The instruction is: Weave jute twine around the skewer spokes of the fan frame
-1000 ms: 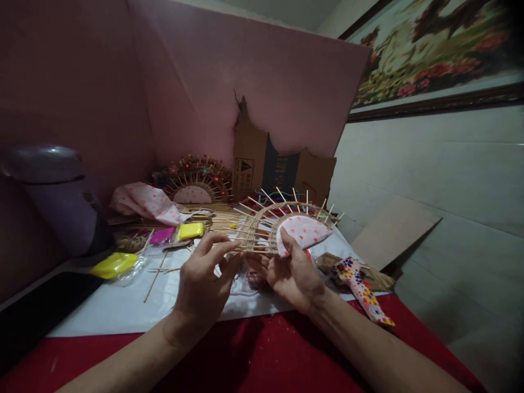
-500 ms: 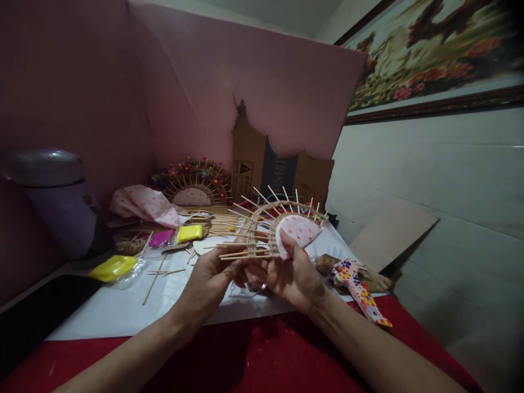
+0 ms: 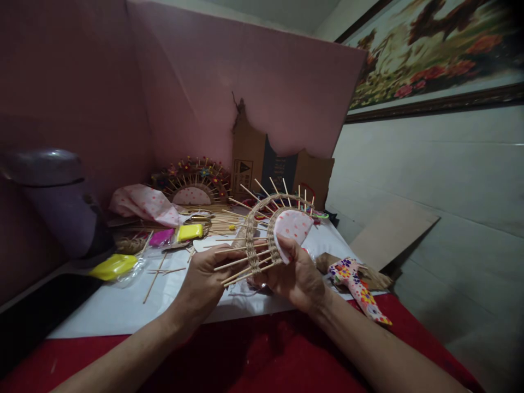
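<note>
Between my hands is a half-round woven fan frame, made of thin wooden sticks spreading outward with twine bands woven through them. Its centre is a half-disc covered in white cloth with pink dots. My right hand grips this centre, thumb on the cloth and fingers behind. My left hand closes around the stick ends at the lower left; its fingertips are partly hidden behind the sticks. Behind the fan, a crumpled clear wrapper lies on the white sheet, mostly covered by my hands.
A similar fan with colourful flowers leans at the back. Clay packets, loose sticks and dotted cloth lie left, beside a purple bottle. Torn cardboard stands behind; a flowered cloth piece lies right.
The fan has tilted in my hands, its lower-left stick ends dropping and its right side swinging left. My left hand stays at the stick ends, and my right hand keeps its hold on the centre.
</note>
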{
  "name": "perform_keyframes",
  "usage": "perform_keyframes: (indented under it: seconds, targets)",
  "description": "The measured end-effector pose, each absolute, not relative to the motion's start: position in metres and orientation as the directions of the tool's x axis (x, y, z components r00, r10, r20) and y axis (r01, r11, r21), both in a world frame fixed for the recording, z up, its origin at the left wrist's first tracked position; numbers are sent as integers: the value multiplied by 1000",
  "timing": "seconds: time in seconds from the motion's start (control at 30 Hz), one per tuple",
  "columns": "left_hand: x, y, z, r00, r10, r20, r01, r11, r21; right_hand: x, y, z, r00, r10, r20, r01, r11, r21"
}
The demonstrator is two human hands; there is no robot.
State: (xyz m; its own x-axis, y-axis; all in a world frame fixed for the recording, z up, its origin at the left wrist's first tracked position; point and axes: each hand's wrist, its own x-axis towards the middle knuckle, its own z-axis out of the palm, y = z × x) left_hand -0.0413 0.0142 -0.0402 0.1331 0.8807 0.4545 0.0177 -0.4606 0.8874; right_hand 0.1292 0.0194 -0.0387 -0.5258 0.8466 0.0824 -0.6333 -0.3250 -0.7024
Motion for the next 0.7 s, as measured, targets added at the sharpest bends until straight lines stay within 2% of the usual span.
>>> perform_keyframes:
  seconds: [0.13, 0.3, 0.4, 0.53, 0.7]
  targets:
    - [-43, 15, -41, 147, 859, 491, 70, -504, 861, 130, 19, -38, -530, 845, 68, -629, -338, -700]
    - [-44, 15, -36, 185, 873, 451, 99, -473, 876, 131, 19, -35, -546, 832, 98, -598, -305, -741]
    - [-45, 16, -29, 225, 912, 343, 83, -368, 926, 132, 20, -35, -538, 834, 124, -597, -273, -755]
    - [-46, 18, -22, 253, 950, 182, -11, -186, 983, 134, 22, -37, -573, 813, 100, -580, -316, -751]
    - [-48, 21, -23, 255, 958, 131, -64, -119, 991, 134, 22, -37, -584, 805, 103, -559, -307, -770]
